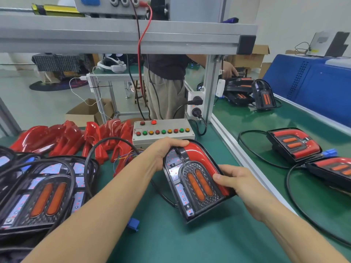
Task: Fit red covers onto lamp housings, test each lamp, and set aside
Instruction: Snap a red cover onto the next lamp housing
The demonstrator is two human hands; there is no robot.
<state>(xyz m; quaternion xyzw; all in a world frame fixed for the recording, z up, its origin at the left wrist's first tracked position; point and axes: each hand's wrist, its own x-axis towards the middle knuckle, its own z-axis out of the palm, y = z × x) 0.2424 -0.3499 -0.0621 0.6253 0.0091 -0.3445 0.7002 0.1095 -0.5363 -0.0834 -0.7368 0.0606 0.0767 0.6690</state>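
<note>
Red cover (pixel 197 156): seated along the top and right edge of the lamp housing (pixel 191 185) I hold; the housing's left strip is uncovered, showing a pale board with small red dots.
Lamp housing: black, arched, two orange lenses at centre; held tilted above the green mat (pixel 171 234), lower edge near the mat, in front of me between both hands.
Left hand (pixel 165 150): my fingers curl over the housing's top left corner, gripping it.
Right hand (pixel 235 181): grips the lower right edge, thumb on the front face beside the lenses, fingers wrapped behind.
Cable: a black lead runs from under the housing to the left; a blue connector (pixel 133 224) lies on the mat near my left forearm.
Open room: bare mat below and in front of the housing, between my forearms.
Test box (pixel 163 132): grey, just beyond the housing, with rows of red, green and amber buttons; no legible writing.
Loose covers (pixel 66 139): red pile at the far left of the mat.
Uncovered housings (pixel 43 196): stacked at the near left, cables looped over them.
Finished lamps (pixel 294 144): on the right bench beyond an aluminium rail (pixel 237 149), well apart from my hands.
Far side: a person stands behind the frame.
</note>
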